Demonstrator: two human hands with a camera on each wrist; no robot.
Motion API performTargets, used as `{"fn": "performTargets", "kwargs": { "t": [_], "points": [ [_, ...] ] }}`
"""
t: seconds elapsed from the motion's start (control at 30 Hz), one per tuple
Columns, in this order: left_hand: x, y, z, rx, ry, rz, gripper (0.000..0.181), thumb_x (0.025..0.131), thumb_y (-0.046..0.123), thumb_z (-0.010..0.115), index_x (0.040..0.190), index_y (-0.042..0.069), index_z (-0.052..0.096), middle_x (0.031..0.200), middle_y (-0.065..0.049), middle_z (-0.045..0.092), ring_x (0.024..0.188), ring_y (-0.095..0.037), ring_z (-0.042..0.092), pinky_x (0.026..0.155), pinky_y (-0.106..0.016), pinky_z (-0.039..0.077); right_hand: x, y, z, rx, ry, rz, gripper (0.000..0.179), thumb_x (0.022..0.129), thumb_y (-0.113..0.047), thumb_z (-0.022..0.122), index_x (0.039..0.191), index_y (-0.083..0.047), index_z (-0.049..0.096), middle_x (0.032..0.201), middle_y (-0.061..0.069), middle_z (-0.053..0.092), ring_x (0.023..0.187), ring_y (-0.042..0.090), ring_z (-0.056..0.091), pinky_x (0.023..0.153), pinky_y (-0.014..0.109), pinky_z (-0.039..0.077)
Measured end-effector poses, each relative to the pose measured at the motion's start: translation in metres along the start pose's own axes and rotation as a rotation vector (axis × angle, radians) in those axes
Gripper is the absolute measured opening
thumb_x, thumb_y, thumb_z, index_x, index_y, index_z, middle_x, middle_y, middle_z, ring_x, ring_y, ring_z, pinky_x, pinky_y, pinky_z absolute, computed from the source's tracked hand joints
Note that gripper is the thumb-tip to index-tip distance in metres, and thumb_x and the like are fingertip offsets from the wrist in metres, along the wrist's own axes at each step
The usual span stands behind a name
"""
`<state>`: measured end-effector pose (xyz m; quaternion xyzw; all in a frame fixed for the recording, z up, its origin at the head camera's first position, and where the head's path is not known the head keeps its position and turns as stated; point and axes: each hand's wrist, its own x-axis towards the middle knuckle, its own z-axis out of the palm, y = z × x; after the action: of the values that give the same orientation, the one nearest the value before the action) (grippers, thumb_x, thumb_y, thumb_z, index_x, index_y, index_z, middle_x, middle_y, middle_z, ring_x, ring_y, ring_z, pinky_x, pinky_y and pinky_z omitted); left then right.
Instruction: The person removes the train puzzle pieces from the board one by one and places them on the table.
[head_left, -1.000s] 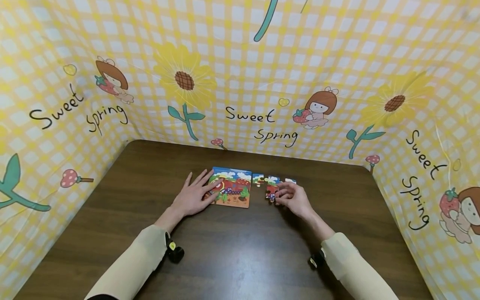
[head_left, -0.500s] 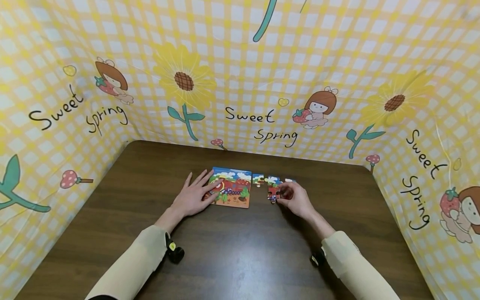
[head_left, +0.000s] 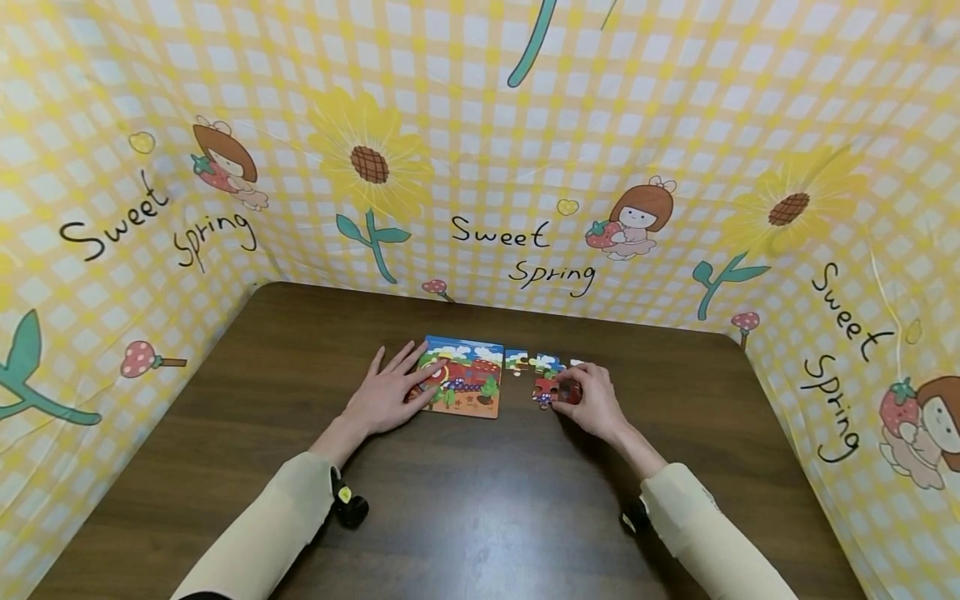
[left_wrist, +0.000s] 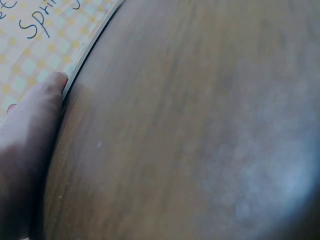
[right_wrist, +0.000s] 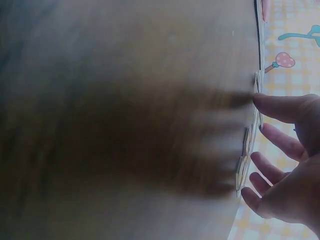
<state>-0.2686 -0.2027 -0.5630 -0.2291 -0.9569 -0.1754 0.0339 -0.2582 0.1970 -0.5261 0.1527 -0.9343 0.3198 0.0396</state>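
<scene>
In the head view, my left hand (head_left: pixel 386 398) rests with spread fingers on the left part of a jigsaw puzzle board (head_left: pixel 476 403) printed with a red train. My right hand (head_left: pixel 596 400) is to the right, its thumb and index finger pinching a red jigsaw piece (head_left: pixel 545 388) low over the table. Just beyond that piece lies a blue-and-white jigsaw piece (head_left: pixel 548 362). More red shows between the right fingers, partly hidden. In the right wrist view, the thumb (right_wrist: pixel 275 107) meets the thin edge of the pieces, whose printed faces cannot be seen.
Another sky-coloured piece (head_left: pixel 516 359) lies beside the board's right edge, and a pale one (head_left: pixel 576 362) shows behind the right hand. The brown wooden table (head_left: pixel 450 500) is enclosed by yellow checked cloth (head_left: pixel 480 167) on three sides.
The red piece in my right hand has shifted and turned slightly, with the thumb and fingers moving a little around it. My left hand stays where it was on the board.
</scene>
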Motion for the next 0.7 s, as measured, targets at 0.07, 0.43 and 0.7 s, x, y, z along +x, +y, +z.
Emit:
{"fn": "performTargets", "kwargs": {
  "t": [0.07, 0.43, 0.7],
  "points": [
    [0.000, -0.001, 0.001, 0.004, -0.001, -0.001, 0.060, 0.112, 0.060, 0.052, 0.167, 0.037, 0.049, 0.185, -0.004, 0.024, 0.173, -0.034, 0.020, 0.136, -0.074, 0.004, 0.000, 0.000, 0.000, 0.014, 0.002, -0.014, 0.036, 0.087, -0.006, 0.091, 0.119, 0.003, 0.078, 0.134, 0.031, 0.064, 0.139, 0.056, 0.048, 0.119, 0.073, 0.039],
    [0.000, -0.001, 0.001, -0.002, -0.008, -0.008, 0.060, 0.112, 0.059, 0.051, 0.168, 0.038, 0.047, 0.186, -0.003, 0.022, 0.174, -0.033, 0.019, 0.137, -0.074, 0.002, -0.001, 0.013, 0.008, 0.067, 0.052, -0.127, 0.036, 0.087, -0.013, 0.090, 0.117, 0.000, 0.077, 0.133, 0.030, 0.062, 0.140, 0.058, 0.045, 0.118, 0.073, 0.040],
    [0.000, -0.001, 0.002, 0.009, -0.001, -0.001, 0.062, 0.112, 0.060, 0.053, 0.169, 0.038, 0.045, 0.185, -0.005, 0.024, 0.173, -0.035, 0.021, 0.136, -0.074, 0.004, 0.006, 0.046, 0.025, 0.063, 0.099, -0.166, 0.039, 0.089, -0.023, 0.093, 0.121, -0.008, 0.076, 0.138, 0.023, 0.062, 0.142, 0.050, 0.045, 0.117, 0.069, 0.042]
  ]
}}
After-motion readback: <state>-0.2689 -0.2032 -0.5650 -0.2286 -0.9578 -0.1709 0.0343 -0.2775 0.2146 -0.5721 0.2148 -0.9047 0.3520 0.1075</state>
